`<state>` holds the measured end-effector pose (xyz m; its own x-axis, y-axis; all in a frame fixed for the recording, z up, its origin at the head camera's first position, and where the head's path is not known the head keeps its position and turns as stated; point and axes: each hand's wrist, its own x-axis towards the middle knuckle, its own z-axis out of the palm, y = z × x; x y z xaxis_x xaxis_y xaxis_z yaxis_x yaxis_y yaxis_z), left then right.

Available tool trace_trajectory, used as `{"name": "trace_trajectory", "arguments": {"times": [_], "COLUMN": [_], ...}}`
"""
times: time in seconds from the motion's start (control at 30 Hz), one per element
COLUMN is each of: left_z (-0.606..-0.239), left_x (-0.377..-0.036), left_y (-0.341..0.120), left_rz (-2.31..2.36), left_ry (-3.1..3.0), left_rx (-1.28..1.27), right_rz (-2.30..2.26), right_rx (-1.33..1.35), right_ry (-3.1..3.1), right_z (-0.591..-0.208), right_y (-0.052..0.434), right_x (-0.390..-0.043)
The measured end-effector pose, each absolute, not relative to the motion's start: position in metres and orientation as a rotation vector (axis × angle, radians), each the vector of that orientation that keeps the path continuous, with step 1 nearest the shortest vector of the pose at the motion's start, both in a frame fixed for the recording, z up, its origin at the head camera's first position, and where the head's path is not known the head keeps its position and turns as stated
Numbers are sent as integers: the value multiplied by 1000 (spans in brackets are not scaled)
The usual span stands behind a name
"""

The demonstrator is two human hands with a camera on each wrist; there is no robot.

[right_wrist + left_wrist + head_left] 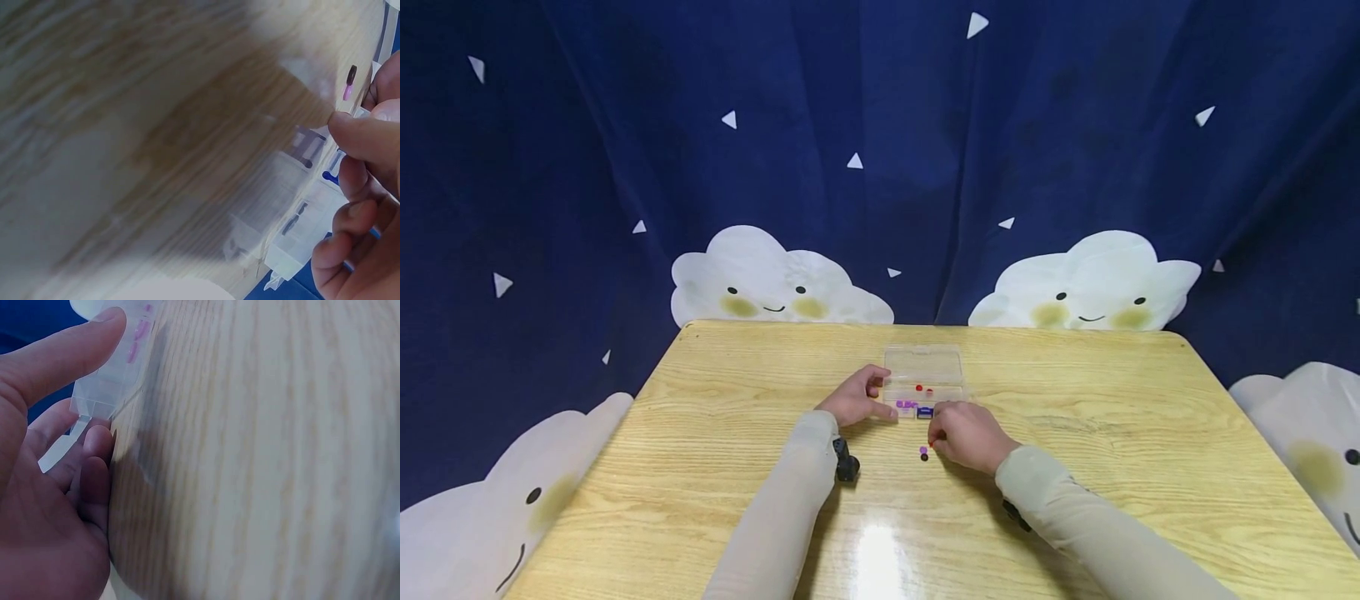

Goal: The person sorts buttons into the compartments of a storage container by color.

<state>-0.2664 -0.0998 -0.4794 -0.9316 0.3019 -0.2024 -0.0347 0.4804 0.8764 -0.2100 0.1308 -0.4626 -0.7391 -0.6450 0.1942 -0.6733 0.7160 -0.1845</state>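
A small clear plastic compartment box (947, 392) stands mid-table, its transparent lid (922, 364) folded back. Two red round pieces (919, 388) lie in its rear part; purple pieces (906, 405) and a dark blue piece (925, 412) are along the front. My left hand (859, 397) holds the box at its left end, thumb at the front and fingers behind, near the box's corner (94, 394) in the left wrist view. In front of the box's right side, my right hand (968, 435) pinches a small red piece (931, 444) low over the table, mostly hidden by the fingertips.
One purple piece (923, 450) and one black piece (924, 457) lie together on the wooden table (737, 375) beside the right fingertips. A dark blue curtain (910, 167) with white clouds hangs behind the table's far edge.
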Motion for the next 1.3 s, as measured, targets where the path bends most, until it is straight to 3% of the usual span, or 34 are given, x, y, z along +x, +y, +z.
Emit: {"name": "trace_trajectory", "arguments": {"times": [1.3], "left_z": [-476], "left_x": [-262], "left_y": [-99], "left_rz": [1473], "left_ry": [2370], "left_rx": [189], "right_rz": [648], "right_rx": [814], "right_ry": [-2824], "right_z": [-446], "right_y": [136], "right_x": [-222]}}
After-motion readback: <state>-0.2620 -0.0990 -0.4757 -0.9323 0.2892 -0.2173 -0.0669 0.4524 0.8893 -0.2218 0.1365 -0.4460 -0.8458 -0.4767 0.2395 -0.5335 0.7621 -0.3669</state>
